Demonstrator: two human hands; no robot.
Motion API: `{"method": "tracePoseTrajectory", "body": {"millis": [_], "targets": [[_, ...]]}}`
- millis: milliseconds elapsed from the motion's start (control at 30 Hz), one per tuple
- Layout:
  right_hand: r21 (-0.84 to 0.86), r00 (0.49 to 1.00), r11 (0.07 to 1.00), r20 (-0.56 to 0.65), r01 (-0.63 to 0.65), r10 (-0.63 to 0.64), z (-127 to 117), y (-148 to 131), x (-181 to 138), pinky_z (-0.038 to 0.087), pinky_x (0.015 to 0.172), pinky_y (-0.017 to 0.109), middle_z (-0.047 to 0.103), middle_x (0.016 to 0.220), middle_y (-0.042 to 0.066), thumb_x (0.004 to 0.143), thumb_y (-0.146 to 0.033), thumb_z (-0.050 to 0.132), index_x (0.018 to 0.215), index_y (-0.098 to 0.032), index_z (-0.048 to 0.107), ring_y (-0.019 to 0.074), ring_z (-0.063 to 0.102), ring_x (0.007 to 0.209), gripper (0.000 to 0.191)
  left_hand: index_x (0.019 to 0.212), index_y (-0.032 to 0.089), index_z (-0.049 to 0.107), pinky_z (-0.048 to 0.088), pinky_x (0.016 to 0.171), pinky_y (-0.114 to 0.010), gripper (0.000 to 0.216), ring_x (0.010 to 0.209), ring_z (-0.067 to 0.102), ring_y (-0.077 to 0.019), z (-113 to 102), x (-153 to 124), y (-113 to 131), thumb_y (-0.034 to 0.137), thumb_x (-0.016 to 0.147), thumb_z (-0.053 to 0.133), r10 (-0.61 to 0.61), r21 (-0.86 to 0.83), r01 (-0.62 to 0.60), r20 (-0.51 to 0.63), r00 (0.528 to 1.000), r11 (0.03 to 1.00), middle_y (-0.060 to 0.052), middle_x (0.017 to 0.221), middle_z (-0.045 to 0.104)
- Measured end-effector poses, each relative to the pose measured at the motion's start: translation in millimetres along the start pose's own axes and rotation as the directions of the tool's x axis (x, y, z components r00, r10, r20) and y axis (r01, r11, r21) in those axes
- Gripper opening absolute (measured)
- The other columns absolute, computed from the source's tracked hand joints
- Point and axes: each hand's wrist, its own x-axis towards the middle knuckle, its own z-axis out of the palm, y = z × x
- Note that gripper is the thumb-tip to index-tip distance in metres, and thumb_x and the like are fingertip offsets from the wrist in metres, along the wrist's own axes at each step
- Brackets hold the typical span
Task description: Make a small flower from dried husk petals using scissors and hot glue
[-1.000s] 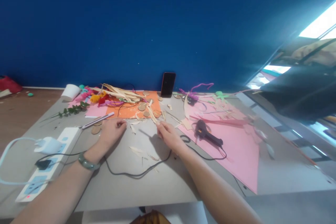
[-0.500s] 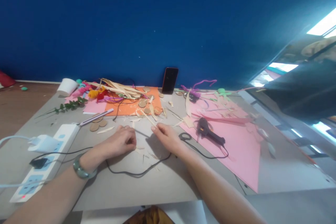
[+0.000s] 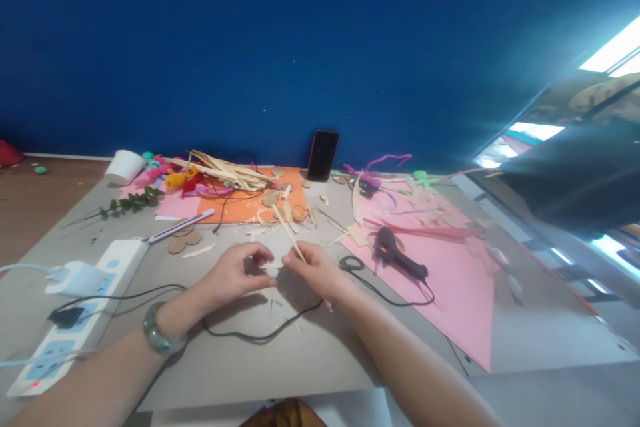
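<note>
My right hand point(image 3: 316, 271) pinches a thin pale stick point(image 3: 289, 233), which slants up and to the left from the fingers. Close by on its left, my left hand point(image 3: 240, 272) has its thumb and fingers apart. A small pale strip point(image 3: 271, 266) shows between the two hands; whether either one touches it I cannot tell. Thin scraps point(image 3: 275, 307) lie on the grey table just below the hands. A black cable point(image 3: 250, 335) runs across the table under my wrists.
Right of my hands, a black glue gun point(image 3: 397, 253) lies on pink sheets point(image 3: 465, 293). A white power strip point(image 3: 107, 280) with plugs stands left. Behind are a leaning phone point(image 3: 323, 155), raffia strips point(image 3: 230, 170), an orange sheet point(image 3: 225, 210), wooden discs point(image 3: 184, 239) and a paper cup point(image 3: 125, 167).
My left hand has moved right, towards my right hand, and its curled fingers have spread. The stick in my right hand now stands more steeply, and the pale strip shows between my hands.
</note>
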Motion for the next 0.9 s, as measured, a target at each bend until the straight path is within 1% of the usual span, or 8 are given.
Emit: {"method": "tracePoseTrajectory", "body": {"millis": [167, 300, 367, 467, 567, 633, 767, 900], "targets": [[0.182, 0.996, 0.979, 0.006, -0.090, 0.090, 0, -3, -1, 0.019, 0.042, 0.020, 0.035, 0.050, -0.009, 0.077, -0.043, 0.060, 0.066, -0.019, 0.045, 0.0057, 0.026, 0.042, 0.030, 0.083, 0.021, 0.065, 0.032, 0.082, -0.036, 0.012, 0.077, 0.058, -0.0171, 1, -4, -2, 0.032, 0.085, 0.061, 0.330, 0.387, -0.259, -0.128, 0.935, 0.885, -0.001, 0.077, 0.068], [0.276, 0.991, 0.953, 0.010, -0.128, 0.131, 1, -2, -1, 0.016, 0.041, 0.020, 0.037, 0.050, -0.009, 0.074, -0.045, 0.063, 0.065, -0.019, 0.045, 0.0049, 0.024, 0.041, 0.033, 0.083, 0.022, 0.066, 0.031, 0.084, -0.037, 0.014, 0.078, 0.059, -0.0176, 1, -5, 0, 0.024, 0.089, 0.054, 0.391, 0.433, -0.302, -0.130, 0.911, 0.849, -0.001, 0.076, 0.069], [0.329, 0.989, 0.934, 0.000, -0.138, 0.147, 1, -2, 0, 0.014, 0.040, 0.020, 0.037, 0.051, -0.009, 0.075, -0.048, 0.061, 0.065, -0.019, 0.044, 0.0047, 0.022, 0.041, 0.035, 0.081, 0.021, 0.067, 0.033, 0.083, -0.037, 0.014, 0.076, 0.059, -0.0175, 3, -5, 1, 0.025, 0.087, 0.055, 0.323, 0.352, -0.246, -0.179, 0.929, 0.903, -0.001, 0.075, 0.068], [0.326, 0.986, 0.938, -0.066, -0.121, 0.151, 2, -3, 1, 0.014, 0.040, 0.021, 0.040, 0.054, -0.007, 0.082, -0.052, 0.051, 0.068, -0.019, 0.048, 0.0055, 0.022, 0.042, 0.036, 0.077, 0.018, 0.066, 0.040, 0.073, -0.032, 0.019, 0.069, 0.058, -0.0158, 6, -2, 0, 0.033, 0.085, 0.058, 0.034, 0.004, -0.034, -0.239, 0.970, 0.999, -0.002, 0.070, 0.065], [0.202, 0.994, 0.977, -0.077, -0.066, 0.083, 4, -3, 0, 0.021, 0.043, 0.022, 0.045, 0.060, -0.004, 0.089, -0.046, 0.042, 0.080, -0.018, 0.057, 0.0074, 0.030, 0.046, 0.034, 0.074, 0.016, 0.062, 0.042, 0.058, -0.025, 0.027, 0.059, 0.054, -0.0127, 9, -1, 0, 0.042, 0.081, 0.062, -0.224, -0.385, 0.154, -0.144, 0.964, 0.910, 0.000, 0.064, 0.060], [0.092, 0.999, 0.995, -0.028, -0.024, 0.027, 5, -2, -2, 0.027, 0.047, 0.022, 0.048, 0.063, -0.003, 0.090, -0.041, 0.041, 0.087, -0.018, 0.059, 0.0090, 0.037, 0.050, 0.029, 0.072, 0.015, 0.061, 0.040, 0.053, -0.023, 0.029, 0.055, 0.050, -0.0107, 10, -1, 0, 0.043, 0.078, 0.065, -0.277, -0.499, 0.196, -0.093, 0.956, 0.844, 0.001, 0.061, 0.057], [-0.019, 0.996, 0.998, 0.056, 0.065, -0.064, 8, 1, -5, 0.035, 0.058, 0.023, 0.051, 0.065, -0.004, 0.090, -0.036, 0.047, 0.091, -0.020, 0.052, 0.0117, 0.044, 0.060, 0.017, 0.069, 0.014, 0.061, 0.039, 0.050, -0.021, 0.031, 0.051, 0.048, -0.0093, 12, -1, 1, 0.044, 0.075, 0.067, -0.289, -0.534, 0.210, -0.067, 0.955, 0.819, 0.002, 0.057, 0.056], [-0.034, 0.987, 0.990, 0.085, 0.137, -0.134, 12, 5, -6, 0.037, 0.060, 0.024, 0.051, 0.074, -0.002, 0.087, -0.045, 0.053, 0.088, -0.019, 0.052, 0.0123, 0.045, 0.066, 0.026, 0.069, 0.013, 0.064, 0.040, 0.051, -0.022, 0.032, 0.052, 0.049, -0.0100, 16, 1, 0, 0.044, 0.069, 0.071, -0.294, -0.522, 0.207, -0.088, 0.952, 0.827, 0.000, 0.058, 0.059]]}}
